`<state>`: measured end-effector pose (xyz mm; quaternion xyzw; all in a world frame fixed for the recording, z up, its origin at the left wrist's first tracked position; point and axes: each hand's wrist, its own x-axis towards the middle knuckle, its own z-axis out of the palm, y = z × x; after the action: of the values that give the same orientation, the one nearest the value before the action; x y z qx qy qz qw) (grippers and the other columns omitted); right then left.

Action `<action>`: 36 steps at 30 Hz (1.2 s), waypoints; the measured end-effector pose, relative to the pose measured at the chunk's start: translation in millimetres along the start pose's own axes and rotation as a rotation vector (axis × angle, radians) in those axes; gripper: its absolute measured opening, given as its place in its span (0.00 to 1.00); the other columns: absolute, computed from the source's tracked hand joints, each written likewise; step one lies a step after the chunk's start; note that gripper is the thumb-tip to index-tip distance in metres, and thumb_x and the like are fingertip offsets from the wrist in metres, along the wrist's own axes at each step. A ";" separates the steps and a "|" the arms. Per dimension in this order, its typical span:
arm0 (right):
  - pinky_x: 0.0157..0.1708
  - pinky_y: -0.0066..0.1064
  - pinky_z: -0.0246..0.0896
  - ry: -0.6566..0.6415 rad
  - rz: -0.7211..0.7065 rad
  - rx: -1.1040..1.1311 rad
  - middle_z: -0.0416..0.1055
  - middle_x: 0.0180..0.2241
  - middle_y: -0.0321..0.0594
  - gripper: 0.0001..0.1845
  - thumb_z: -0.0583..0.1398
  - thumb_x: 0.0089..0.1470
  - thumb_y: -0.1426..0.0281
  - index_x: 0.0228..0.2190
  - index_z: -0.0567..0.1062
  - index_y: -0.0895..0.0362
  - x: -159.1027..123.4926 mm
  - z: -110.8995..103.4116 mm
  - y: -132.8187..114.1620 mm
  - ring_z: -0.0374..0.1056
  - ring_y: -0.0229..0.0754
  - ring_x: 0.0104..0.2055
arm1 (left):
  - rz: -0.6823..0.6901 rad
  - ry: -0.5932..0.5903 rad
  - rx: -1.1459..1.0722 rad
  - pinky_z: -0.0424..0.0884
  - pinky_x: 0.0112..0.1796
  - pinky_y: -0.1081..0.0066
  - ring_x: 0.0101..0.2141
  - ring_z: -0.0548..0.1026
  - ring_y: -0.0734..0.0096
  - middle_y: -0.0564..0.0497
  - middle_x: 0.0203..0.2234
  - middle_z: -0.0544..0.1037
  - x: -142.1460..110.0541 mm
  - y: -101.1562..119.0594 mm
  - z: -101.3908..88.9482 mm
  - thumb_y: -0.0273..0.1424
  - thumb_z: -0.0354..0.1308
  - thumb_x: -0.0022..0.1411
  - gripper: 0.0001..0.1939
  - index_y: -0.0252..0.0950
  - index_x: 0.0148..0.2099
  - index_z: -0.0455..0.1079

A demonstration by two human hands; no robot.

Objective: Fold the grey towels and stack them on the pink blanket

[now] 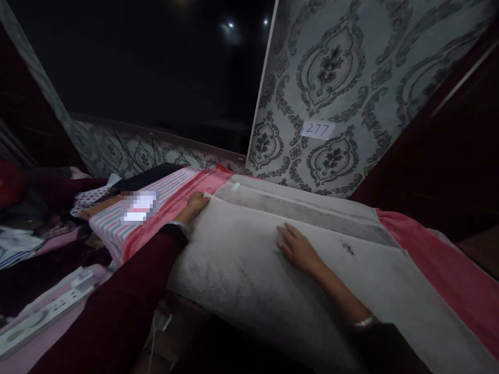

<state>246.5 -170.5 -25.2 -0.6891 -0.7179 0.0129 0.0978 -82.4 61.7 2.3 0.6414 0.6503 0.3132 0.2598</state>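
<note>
A large pale grey-white sheet (pixel 249 244), cloth-like, lies across a pink cloth (pixel 440 254) and hangs down over the front edge. My left hand (pixel 196 204) is closed on its upper left corner, thumb on top; the fingertips beneath are hidden. On the middle of the sheet rests my right hand (pixel 299 248), its fingers stretched out and slightly apart, close to the upper edge. Behind that edge runs a darker grey, see-through-looking band (pixel 296 208) with a small white tag at its left end. A small dark print (pixel 347 248) shows right of my right hand.
Left of the sheet lies a striped cloth (pixel 113 228) with a pixelated item on it. A white power strip (pixel 50 317) and piled clothes (pixel 58 236) are farther left. A large dark screen (pixel 156 67) and a patterned wall (pixel 331 67) with a paper marked 277 stand behind.
</note>
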 end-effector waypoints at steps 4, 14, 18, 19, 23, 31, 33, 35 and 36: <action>0.67 0.50 0.50 -0.096 -0.034 0.023 0.46 0.73 0.49 0.34 0.51 0.67 0.58 0.70 0.55 0.53 63.9 -0.4 -59.8 0.46 0.55 0.73 | -0.040 0.045 0.128 0.70 0.47 0.57 0.49 0.77 0.44 0.35 0.46 0.81 -4.6 -5.5 11.4 0.33 0.58 0.60 0.11 0.35 0.43 0.75; 0.70 0.55 0.37 -0.057 -0.066 0.027 0.46 0.73 0.40 0.31 0.45 0.70 0.54 0.69 0.56 0.49 98.7 34.5 -95.5 0.41 0.53 0.74 | -0.007 0.044 0.194 0.70 0.42 0.65 0.46 0.78 0.56 0.45 0.45 0.82 -7.8 -11.2 11.0 0.37 0.52 0.66 0.13 0.38 0.47 0.74; 0.69 0.56 0.38 -0.075 -0.044 0.018 0.46 0.73 0.41 0.32 0.45 0.70 0.54 0.70 0.55 0.49 99.1 32.8 -95.7 0.41 0.53 0.74 | -0.014 0.047 0.232 0.70 0.43 0.63 0.47 0.77 0.53 0.44 0.46 0.82 -4.0 -11.7 14.3 0.35 0.53 0.66 0.13 0.38 0.48 0.74; 0.69 0.56 0.38 -0.078 -0.042 0.015 0.46 0.73 0.42 0.32 0.45 0.70 0.54 0.70 0.55 0.49 99.8 32.4 -95.8 0.41 0.53 0.74 | -0.014 0.051 0.242 0.70 0.44 0.63 0.48 0.77 0.53 0.43 0.46 0.81 -3.4 -11.6 15.2 0.34 0.53 0.66 0.13 0.38 0.49 0.73; 0.69 0.55 0.37 -0.090 -0.049 0.008 0.44 0.74 0.42 0.32 0.44 0.70 0.53 0.70 0.54 0.49 101.3 31.7 -94.7 0.40 0.53 0.75 | -0.012 0.067 0.272 0.69 0.45 0.62 0.49 0.77 0.52 0.41 0.47 0.81 -4.6 -10.7 17.8 0.33 0.52 0.66 0.14 0.38 0.51 0.73; 0.70 0.56 0.34 -0.162 -0.134 0.023 0.38 0.75 0.41 0.36 0.48 0.68 0.48 0.71 0.49 0.44 75.4 23.1 -88.0 0.34 0.56 0.75 | 0.020 0.081 0.285 0.69 0.46 0.58 0.51 0.76 0.48 0.37 0.50 0.79 -14.3 -1.2 13.8 0.31 0.47 0.68 0.18 0.37 0.56 0.70; 0.70 0.56 0.34 -0.166 -0.168 0.022 0.38 0.75 0.41 0.36 0.47 0.68 0.48 0.71 0.49 0.45 60.7 19.4 -78.7 0.34 0.55 0.76 | 0.020 0.083 0.278 0.70 0.46 0.56 0.51 0.76 0.46 0.35 0.51 0.78 -15.6 1.9 11.8 0.31 0.47 0.68 0.19 0.36 0.58 0.69; 0.70 0.57 0.34 -0.156 -0.148 0.006 0.39 0.75 0.40 0.35 0.47 0.69 0.49 0.71 0.50 0.45 45.0 14.8 -62.1 0.34 0.53 0.76 | 0.010 0.091 0.266 0.71 0.47 0.54 0.51 0.76 0.44 0.34 0.51 0.78 -15.9 4.4 10.5 0.31 0.47 0.67 0.20 0.35 0.58 0.68; 0.70 0.57 0.34 -0.147 -0.111 -0.008 0.40 0.74 0.40 0.35 0.47 0.69 0.50 0.71 0.50 0.46 36.9 12.1 -51.3 0.34 0.53 0.76 | 0.006 0.095 0.259 0.71 0.47 0.54 0.51 0.76 0.44 0.34 0.51 0.78 -15.8 5.2 10.3 0.31 0.48 0.67 0.20 0.35 0.58 0.68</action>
<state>192.8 -135.0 -24.6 -0.6460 -0.7601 0.0553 0.0429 -70.6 46.6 -1.7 0.6559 0.6950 0.2575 0.1430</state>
